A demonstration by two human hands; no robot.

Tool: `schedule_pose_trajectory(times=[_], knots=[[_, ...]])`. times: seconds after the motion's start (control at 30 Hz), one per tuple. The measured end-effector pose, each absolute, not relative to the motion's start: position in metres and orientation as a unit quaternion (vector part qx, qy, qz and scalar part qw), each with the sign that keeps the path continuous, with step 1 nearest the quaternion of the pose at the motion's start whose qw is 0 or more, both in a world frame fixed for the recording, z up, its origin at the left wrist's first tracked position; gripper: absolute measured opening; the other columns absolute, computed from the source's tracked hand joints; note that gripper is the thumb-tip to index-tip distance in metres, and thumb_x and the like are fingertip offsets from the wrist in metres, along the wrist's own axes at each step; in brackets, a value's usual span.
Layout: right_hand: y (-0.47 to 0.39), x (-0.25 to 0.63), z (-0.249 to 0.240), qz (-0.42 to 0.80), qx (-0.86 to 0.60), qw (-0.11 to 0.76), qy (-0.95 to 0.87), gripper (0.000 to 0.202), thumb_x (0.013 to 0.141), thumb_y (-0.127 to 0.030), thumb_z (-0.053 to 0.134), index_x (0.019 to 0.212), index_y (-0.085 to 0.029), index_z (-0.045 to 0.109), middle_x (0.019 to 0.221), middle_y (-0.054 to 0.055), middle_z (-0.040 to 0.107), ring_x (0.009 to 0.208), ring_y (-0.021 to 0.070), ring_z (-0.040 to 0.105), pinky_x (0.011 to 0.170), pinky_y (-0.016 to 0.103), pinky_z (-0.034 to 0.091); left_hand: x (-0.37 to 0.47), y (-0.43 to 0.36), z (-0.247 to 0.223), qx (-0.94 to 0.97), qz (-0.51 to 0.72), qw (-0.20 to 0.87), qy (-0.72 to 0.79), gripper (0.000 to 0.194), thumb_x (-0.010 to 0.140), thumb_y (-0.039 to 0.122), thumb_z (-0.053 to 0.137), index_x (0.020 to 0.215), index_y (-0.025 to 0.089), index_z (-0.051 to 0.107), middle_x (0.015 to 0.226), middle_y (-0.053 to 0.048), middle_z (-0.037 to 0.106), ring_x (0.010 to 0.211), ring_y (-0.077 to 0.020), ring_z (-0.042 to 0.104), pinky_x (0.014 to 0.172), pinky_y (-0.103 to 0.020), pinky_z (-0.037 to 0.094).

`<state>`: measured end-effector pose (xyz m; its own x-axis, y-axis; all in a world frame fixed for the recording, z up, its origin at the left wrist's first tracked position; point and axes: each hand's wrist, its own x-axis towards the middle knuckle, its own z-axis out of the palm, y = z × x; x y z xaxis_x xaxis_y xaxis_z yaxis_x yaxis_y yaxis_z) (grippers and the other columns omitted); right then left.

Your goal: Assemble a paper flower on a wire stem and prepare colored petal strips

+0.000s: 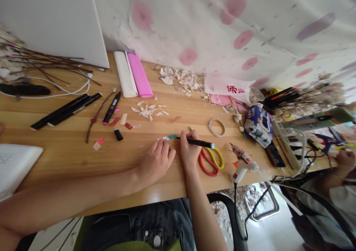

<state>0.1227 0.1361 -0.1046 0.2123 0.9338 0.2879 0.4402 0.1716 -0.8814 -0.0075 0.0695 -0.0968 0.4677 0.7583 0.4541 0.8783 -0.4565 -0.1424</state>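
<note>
A small strip of white paper (164, 138) lies on the wooden table, its right part coloured teal. The fingertips of my left hand (157, 160) are bent close together and hold the strip down against the tabletop. In my right hand (190, 152) is a black marker (201, 142), gripped like a pen, its tip touching or just beside the teal part. A loose black marker cap (118, 134) rests to the left. Scissors with red and yellow handles (213, 162) lie right by my right hand, their blades partly hidden under it.
White petal scraps (148, 110) are scattered behind my hands. Further left lie a black marker (112, 108), a dry twig (96, 121) and folded pink paper (140, 74). To the right are a tape roll (217, 127), a hot glue gun (241, 163) and another person's hand (345, 157).
</note>
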Motion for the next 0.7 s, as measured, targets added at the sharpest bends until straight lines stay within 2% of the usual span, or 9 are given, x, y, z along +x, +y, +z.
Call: schedule_pose_trajectory(times=[0.13,0.43,0.7], knots=[[0.135,0.1207,-0.1026,0.25,-0.591,0.504,-0.579,0.036,0.088,-0.037,0.061,0.061,-0.024,0.041,0.055,-0.008,0.042,0.053,0.0117,0.039,0.056,0.027,0.034,-0.0075,0.0696,-0.098,-0.841,-0.171,0.16,-0.488,0.017,0.09,0.01,0.048,0.088,0.008,0.065,0.1,-0.025,0.074,0.101,-0.0354,0.071,0.093,-0.046,0.053],[0.1363,0.1194,-0.1019,0.256,-0.594,0.503,-0.573,0.037,0.088,-0.041,0.064,0.061,-0.023,0.045,0.057,-0.007,0.046,0.054,0.0123,0.043,0.056,0.027,0.038,-0.0114,0.0703,-0.0956,-0.841,-0.18,0.101,-0.5,0.025,0.09,0.017,0.052,0.104,0.004,0.067,0.127,-0.029,0.066,0.118,-0.0389,0.063,0.094,-0.05,0.05],[0.1367,0.1138,-0.0996,0.29,-0.573,0.469,-0.606,0.038,0.082,-0.044,0.067,0.058,-0.023,0.047,0.053,-0.007,0.047,0.051,0.0118,0.043,0.05,0.026,0.036,-0.0099,0.071,-0.0933,-0.837,-0.17,0.109,-0.509,0.018,0.088,0.017,0.053,0.094,0.007,0.067,0.106,-0.024,0.072,0.104,-0.0373,0.067,0.088,-0.048,0.051]])
